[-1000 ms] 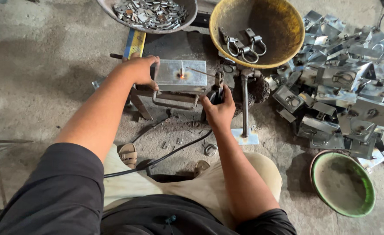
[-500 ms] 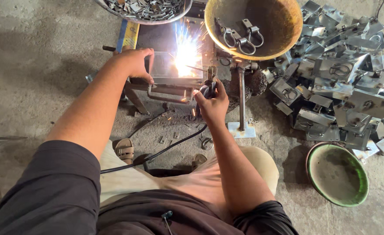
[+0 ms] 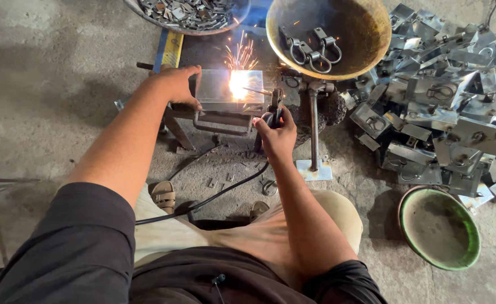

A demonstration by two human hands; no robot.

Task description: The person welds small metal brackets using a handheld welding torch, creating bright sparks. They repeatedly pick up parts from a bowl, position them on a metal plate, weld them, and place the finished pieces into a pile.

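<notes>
Gripping hands [image 3: 225, 112] on flat shiny steel plate [image 3: 225, 90], rod-tipped holder [image 3: 271, 110] sparking.

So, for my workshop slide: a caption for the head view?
Right hand welds a metal plate steadied by the left hand, sparks flying.
</notes>
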